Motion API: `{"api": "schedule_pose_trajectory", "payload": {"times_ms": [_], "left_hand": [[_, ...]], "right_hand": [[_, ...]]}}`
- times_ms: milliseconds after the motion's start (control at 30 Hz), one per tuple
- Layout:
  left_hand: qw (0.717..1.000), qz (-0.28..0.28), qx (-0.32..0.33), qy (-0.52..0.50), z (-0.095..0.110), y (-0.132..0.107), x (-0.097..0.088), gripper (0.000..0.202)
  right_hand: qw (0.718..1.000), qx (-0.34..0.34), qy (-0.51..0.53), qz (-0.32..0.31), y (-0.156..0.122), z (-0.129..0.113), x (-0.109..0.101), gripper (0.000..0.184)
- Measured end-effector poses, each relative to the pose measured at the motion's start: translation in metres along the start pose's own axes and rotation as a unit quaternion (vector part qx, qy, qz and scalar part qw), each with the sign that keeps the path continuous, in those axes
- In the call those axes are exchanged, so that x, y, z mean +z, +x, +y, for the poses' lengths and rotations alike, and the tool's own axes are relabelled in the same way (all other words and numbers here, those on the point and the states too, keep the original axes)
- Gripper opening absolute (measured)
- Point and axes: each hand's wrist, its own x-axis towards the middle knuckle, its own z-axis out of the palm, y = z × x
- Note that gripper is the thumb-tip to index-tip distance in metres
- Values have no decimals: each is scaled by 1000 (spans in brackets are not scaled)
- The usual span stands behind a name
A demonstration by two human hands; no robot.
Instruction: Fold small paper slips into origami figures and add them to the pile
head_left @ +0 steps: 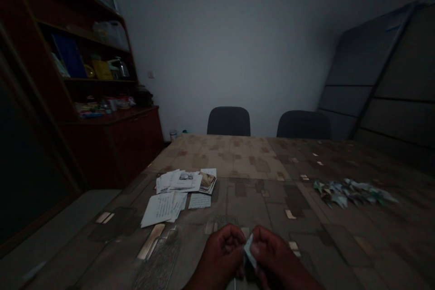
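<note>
A small pale piece of folded paper is pinched between my two hands above the near side of the table. My left hand is closed with its fingers curled, the thumb and fingertips at the paper's left edge. The fingers of my right hand are closed on the right side of the same piece, thumb against its face. Part of the paper is hidden behind the fingers. Ahead and to the left lie loose printed sheets and picture cards. A pile of crumpled or folded paper pieces rests at the right.
A patterned cloth covers the table. Two dark chairs stand at its far edge, before a plain wall. On the left is a wooden cabinet with filled shelves, and on the right a panelled partition. The room is dim.
</note>
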Motion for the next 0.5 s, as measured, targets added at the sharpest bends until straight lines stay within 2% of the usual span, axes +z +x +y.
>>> {"api": "schedule_pose_trajectory", "payload": {"times_ms": [133,267,333,400,500], "left_hand": [[1000,-27,13,-1,-2,-1,-2,43],[998,-57,21,27,-4,-3,-3,44],[996,-66,32,41,-5,-3,-4,43],[995,-70,42,52,-7,-3,-6,40],[993,-74,53,69,-10,-2,-7,34]], "right_hand": [[998,-19,-50,-18,-2,-8,-3,47],[989,-67,-127,35,-10,-28,-10,32],[960,-96,-263,26,-15,-40,-17,20],[885,-156,-437,38,-21,-54,-33,17],[848,-178,-491,94,-35,-80,-77,9]]}}
